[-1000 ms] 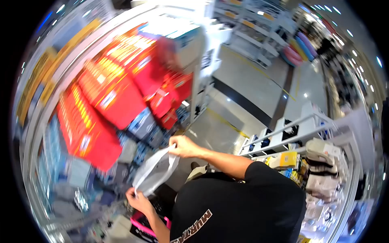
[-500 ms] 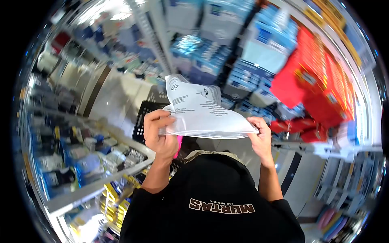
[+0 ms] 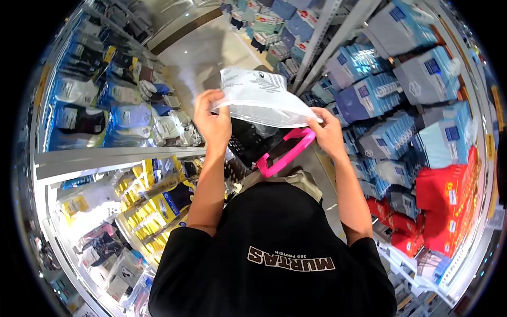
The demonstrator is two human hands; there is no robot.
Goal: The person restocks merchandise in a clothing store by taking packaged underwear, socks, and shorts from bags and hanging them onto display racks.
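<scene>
A white translucent plastic bag (image 3: 259, 98) with dark print is stretched between my two hands, over a black basket. My left hand (image 3: 212, 119) pinches its left corner, thumb against fingers. At the opposite corner, my right hand (image 3: 328, 131) grips the bag's edge between thumb and fingers. Below the bag is the black perforated basket (image 3: 245, 143), partly covered by it. The basket's pink handle (image 3: 288, 158) slants up close to my right hand, and I cannot tell whether they touch. Something pale shows inside the basket.
Left of me, a shelf (image 3: 113, 154) carries packs of socks (image 3: 76, 119), with yellow packs (image 3: 158, 211) beneath. On the right, racks hold blue-and-grey packs (image 3: 422, 79) and red packs (image 3: 446, 206). A tiled floor aisle (image 3: 206, 50) runs ahead.
My view has turned, and the shelves have shifted across it. Both hands and the bag appear higher in view, and more of the basket and its pink handle shows.
</scene>
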